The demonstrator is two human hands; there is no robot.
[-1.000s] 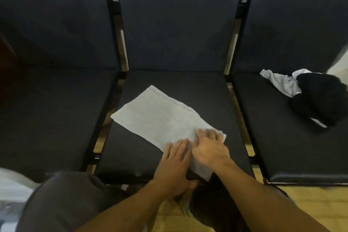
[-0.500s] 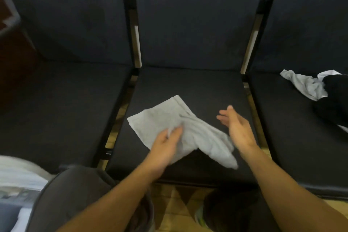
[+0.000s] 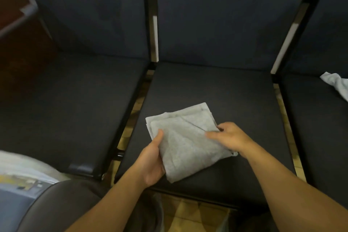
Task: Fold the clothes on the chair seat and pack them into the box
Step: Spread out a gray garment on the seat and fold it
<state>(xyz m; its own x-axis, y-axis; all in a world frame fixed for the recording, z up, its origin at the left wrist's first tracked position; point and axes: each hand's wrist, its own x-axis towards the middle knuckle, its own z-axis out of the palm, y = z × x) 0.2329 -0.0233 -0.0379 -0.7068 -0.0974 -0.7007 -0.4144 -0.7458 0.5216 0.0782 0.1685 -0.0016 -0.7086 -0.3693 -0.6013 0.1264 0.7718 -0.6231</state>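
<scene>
Gripping the folded gray cloth [image 3: 185, 143] on the middle chair seat [image 3: 216, 88], left hand [image 3: 152, 164] and right hand [image 3: 230, 137] curled round its two sides, probably to lift it flat and neat.

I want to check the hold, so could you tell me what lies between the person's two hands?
In the head view, the folded grey garment spans the gap: the left hand grips its near-left edge, the right hand its right edge.
</scene>
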